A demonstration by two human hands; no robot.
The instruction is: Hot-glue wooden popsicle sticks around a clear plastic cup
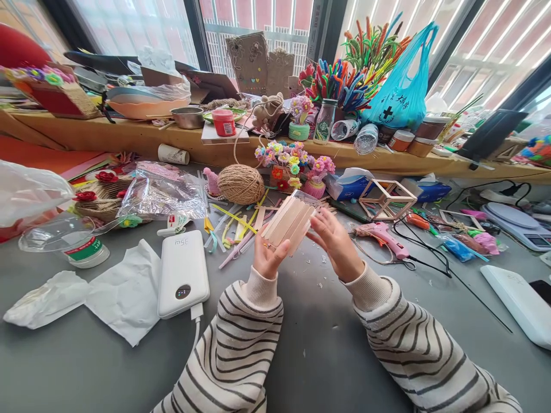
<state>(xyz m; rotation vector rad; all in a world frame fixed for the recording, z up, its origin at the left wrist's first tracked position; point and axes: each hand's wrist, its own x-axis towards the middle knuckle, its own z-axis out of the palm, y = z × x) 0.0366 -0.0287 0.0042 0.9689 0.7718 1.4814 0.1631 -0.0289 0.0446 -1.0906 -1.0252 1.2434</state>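
Observation:
My left hand (270,252) grips a small panel of flat wooden craft sticks (289,221) by its lower left side, the thumb across its front. The panel is tilted, and its sticks lie side by side. Something clear and shiny shows at its upper edge. At the panel's right edge is my right hand (333,241), fingers stretched out and apart; whether the fingertips touch the panel I cannot tell. Behind the panel, loose craft sticks and yellow strips (235,219) lie scattered. A ball of twine (241,184) sits just beyond them.
A pink glue gun (390,238) with a black cord lies to the right, before an open wooden stick frame (387,199). A white power bank (183,275) and crumpled paper (127,287) are at left. Along the back runs a crowded ledge (142,132).

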